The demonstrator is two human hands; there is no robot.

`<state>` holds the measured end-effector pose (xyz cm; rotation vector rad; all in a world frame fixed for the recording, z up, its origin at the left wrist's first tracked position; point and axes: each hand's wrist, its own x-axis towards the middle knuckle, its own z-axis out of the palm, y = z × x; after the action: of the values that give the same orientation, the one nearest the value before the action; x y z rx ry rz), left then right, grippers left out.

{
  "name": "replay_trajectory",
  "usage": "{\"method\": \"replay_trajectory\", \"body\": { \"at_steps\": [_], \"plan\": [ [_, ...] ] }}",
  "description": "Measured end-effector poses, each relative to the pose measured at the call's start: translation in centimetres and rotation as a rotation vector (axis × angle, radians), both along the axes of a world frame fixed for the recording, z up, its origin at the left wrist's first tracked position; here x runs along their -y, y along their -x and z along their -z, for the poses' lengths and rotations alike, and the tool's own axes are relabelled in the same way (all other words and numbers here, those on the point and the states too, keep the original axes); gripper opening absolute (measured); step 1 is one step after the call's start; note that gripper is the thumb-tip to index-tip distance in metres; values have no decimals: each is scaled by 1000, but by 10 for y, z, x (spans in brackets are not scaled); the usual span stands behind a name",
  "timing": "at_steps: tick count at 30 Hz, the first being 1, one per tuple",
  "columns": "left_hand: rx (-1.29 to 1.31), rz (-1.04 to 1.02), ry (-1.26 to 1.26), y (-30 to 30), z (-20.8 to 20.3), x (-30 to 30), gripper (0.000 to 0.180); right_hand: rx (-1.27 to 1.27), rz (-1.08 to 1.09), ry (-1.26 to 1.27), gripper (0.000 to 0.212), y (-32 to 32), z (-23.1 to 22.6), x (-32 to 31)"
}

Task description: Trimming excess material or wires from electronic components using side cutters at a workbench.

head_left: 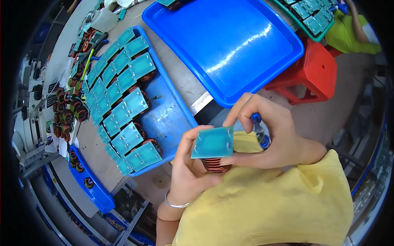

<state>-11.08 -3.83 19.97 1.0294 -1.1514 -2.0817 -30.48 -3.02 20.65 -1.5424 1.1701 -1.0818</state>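
Between my two hands is a copper-wound coil point(216, 165) with a square green circuit board point(212, 142) on top. My left hand point(186, 167) is closed around its left side, fingers behind and thumb underneath. My right hand point(281, 137) pinches its right side, thumb by the windings and index finger at the board's upper right corner. Tucked in the right palm is a small tool with blue ends point(259, 130); its kind is partly hidden. To the left, several similar coil boards point(133, 104) lie in rows in a blue tray point(185, 111).
A larger blue tray point(230, 45) sits at the far middle, beside a red stool point(314, 69). A green tray point(324, 35) of boards and another person point(349, 33) are at far right. Loose coils point(65, 115) and a small blue bin point(92, 192) line the left.
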Motion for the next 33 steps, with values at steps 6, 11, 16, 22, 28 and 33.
{"method": "replay_trajectory", "body": {
  "at_steps": [6, 11, 16, 22, 28, 33],
  "plan": [
    [-429, -72, -401, -11, 7, 1, 77, 57, 31, 2, 39, -10, 3, 5],
    [-444, 48, -450, -19, 8, 4, 75, 65, -4, 52, 36, -13, 0, 9],
    [-498, 111, -409, -19, 10, 7, 79, 113, -38, 27, 37, -16, -5, 10],
    [-506, 118, -430, -23, 15, 8, 80, 123, -59, 43, 28, -18, -7, 15],
    [-537, 132, -440, -22, 14, 14, 73, 154, -71, 64, 25, -17, -8, 23],
    [-531, 100, -306, -28, -1, 28, 70, 131, -101, 104, 23, -28, -22, 36]
  ]
}}
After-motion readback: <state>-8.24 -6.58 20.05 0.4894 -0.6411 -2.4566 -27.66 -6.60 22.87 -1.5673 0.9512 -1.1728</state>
